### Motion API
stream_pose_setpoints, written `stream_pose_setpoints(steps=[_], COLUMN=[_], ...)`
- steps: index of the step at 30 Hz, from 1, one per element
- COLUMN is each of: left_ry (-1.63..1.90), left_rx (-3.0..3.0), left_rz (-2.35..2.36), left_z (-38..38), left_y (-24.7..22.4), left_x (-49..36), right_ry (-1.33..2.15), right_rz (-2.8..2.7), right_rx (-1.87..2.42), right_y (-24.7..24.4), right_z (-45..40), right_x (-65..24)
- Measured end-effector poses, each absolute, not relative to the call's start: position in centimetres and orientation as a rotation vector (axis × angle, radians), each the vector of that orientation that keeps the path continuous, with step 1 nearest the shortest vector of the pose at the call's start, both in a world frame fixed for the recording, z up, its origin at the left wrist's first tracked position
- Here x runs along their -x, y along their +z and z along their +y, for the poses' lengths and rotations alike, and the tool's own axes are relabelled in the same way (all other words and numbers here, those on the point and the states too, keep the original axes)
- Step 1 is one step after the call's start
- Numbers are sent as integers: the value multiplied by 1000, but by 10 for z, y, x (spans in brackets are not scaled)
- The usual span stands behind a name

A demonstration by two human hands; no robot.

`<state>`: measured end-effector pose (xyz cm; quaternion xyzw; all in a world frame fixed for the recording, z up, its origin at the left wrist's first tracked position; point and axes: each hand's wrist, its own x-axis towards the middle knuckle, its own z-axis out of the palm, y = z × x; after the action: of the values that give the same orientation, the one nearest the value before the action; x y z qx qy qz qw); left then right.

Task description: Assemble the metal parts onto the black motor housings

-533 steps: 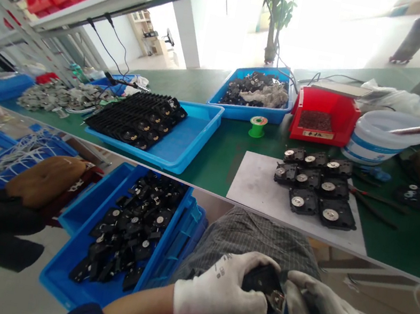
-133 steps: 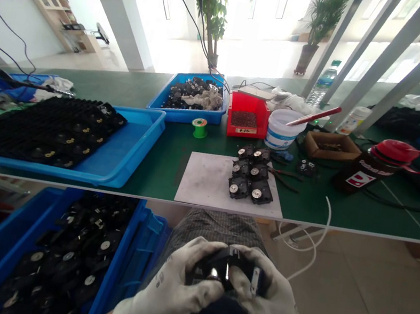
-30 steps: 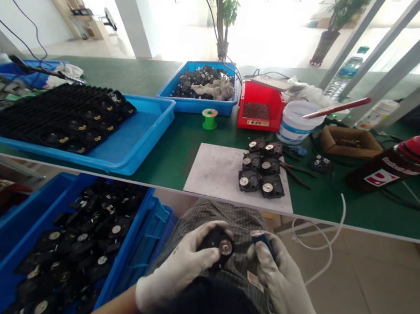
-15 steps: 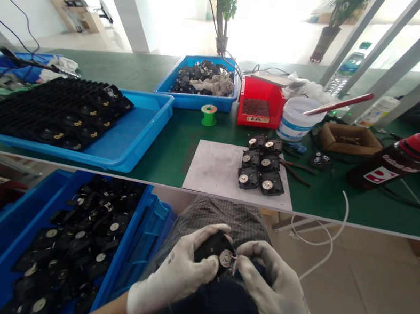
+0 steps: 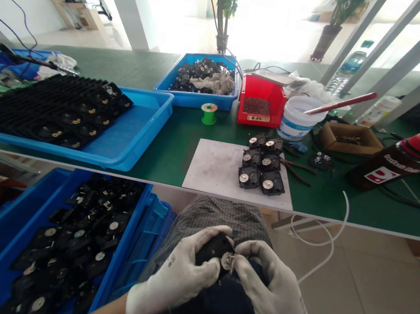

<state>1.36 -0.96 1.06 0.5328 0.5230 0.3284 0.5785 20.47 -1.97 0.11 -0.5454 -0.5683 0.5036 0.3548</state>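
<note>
While both gloved hands worked low over the lap, the left hand (image 5: pixel 173 275) was closed around a black plastic housing (image 5: pixel 215 247), its fingers wrapped over the back. The right hand (image 5: pixel 274 298) was curled in at the housing's edge, beside a round metal hub (image 5: pixel 226 260) and a small bright metal tab (image 5: pixel 232 262); whether its fingertips actually pinched the tab could not be told. The housing sat above checked fabric (image 5: pixel 219 218) on the lap, beside a blue plastic crate (image 5: pixel 124 250) of similar housings. The tab looked thin, so a twisting pinch could probably have bent it. Cotton work gloves (image 5: pixel 187 283) might also have slipped on the smooth plastic, letting the housing fall off the lap toward the floor.
</note>
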Motion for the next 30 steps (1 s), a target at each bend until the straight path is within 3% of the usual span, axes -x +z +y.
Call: stream_pose_setpoints(steps=[30], left_ry=[780], left_rx=[-1219], left_rz=[1214], left_z=[-12], left_y=[7], left_x=[-13], right_ry=[1336], right_rz=[-1489], right_rx=[1439], right_y=[1], right_z=[-19], right_x=[-204])
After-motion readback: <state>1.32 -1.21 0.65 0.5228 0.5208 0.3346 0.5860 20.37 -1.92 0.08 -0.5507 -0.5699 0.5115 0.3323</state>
